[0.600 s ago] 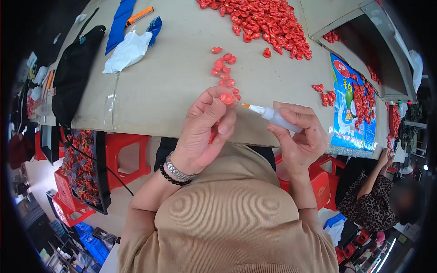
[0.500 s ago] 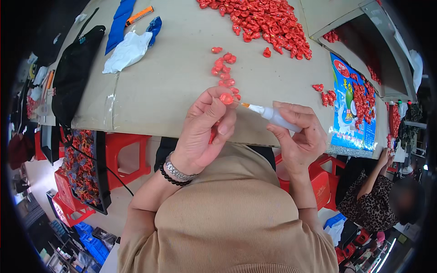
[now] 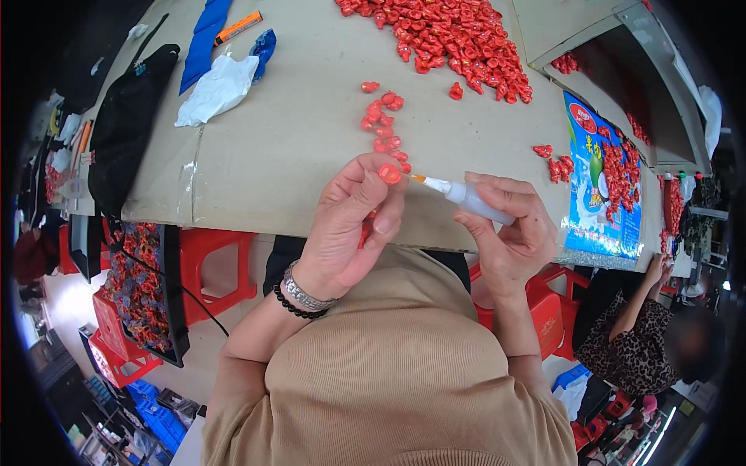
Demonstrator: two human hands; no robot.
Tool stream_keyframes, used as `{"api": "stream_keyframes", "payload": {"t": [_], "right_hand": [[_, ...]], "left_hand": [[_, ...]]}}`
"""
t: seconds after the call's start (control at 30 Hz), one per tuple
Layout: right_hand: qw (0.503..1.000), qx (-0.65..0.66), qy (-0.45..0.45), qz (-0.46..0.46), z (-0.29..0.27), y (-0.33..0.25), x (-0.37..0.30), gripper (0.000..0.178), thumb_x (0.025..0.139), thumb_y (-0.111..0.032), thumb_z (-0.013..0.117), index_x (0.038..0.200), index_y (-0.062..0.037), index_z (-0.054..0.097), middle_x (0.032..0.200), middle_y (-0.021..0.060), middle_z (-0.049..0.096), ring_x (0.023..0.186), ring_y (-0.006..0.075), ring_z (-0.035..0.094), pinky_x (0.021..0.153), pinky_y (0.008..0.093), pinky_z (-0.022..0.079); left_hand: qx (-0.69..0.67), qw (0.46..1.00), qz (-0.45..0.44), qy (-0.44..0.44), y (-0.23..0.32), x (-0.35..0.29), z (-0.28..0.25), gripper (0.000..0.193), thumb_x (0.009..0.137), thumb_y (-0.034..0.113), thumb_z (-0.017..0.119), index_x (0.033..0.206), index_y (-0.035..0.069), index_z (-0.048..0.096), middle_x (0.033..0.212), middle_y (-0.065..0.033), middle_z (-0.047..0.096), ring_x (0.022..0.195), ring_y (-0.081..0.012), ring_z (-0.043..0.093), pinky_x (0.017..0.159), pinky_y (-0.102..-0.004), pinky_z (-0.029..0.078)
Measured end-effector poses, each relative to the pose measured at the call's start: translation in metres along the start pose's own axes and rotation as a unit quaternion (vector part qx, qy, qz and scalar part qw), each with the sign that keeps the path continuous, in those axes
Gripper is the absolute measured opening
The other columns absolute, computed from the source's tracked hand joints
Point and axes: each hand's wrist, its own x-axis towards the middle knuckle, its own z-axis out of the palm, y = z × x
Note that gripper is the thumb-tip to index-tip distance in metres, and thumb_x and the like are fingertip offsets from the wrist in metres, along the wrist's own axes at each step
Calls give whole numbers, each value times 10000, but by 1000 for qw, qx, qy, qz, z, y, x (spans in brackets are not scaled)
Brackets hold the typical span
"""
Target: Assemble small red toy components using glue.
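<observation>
Between the thumb and forefinger of my left hand [image 3: 353,203] is a small red plastic piece [image 3: 389,174], its round face turned up. More red shows under the curled fingers of that hand, mostly hidden. My right hand [image 3: 514,225] grips a translucent white squeeze bottle [image 3: 480,203] with a thin needle tip on an orange base. The tip points left and ends at or just beside the red piece; whether it touches I cannot tell. Just beyond my left hand, a short line of loose red pieces [image 3: 378,120] lies on the table [image 3: 287,171].
A large heap of red pieces [image 3: 458,46] covers the far middle. More lie on a blue printed sheet [image 3: 583,210] at the right, beside a metal-edged box [image 3: 660,85]. A white bag [image 3: 221,87], an orange tube [image 3: 238,27] and black cloth [image 3: 132,132] are at the left. A co-worker [image 3: 633,342] sits at the right.
The red piece has tilted slightly in my left fingers and sits a little lower. The bottle in my right hand has stayed nearly still.
</observation>
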Motion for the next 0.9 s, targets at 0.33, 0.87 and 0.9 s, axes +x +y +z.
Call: {"api": "stream_keyframes", "payload": {"t": [0.33,0.87,0.9], "right_hand": [[1000,12,7,12,4,2,0,276,643,79,777,861,21,617,907,155,677,813,219,669,663,290,545],[913,259,11,314,-3,29,29,446,754,19,705,1167,23,535,954,84,597,814,209,665,646,266,514],[901,283,10,329,-2,33,33,421,761,10,705,1147,19,536,942,80,594,800,208,665,633,267,515]], "left_hand": [[-1,1000,-9,2,-1,-1,-2,231,929,240,604,1080,67,579,894,-23,593,570,-49,445,429,-187,298],[8,1000,17,-3,10,-2,-6,233,950,316,552,1010,90,561,910,1,608,568,-51,412,409,-179,291],[9,1000,17,-6,10,-2,-5,233,950,316,552,1010,90,561,910,1,608,568,-51,412,409,-179,291]]}}
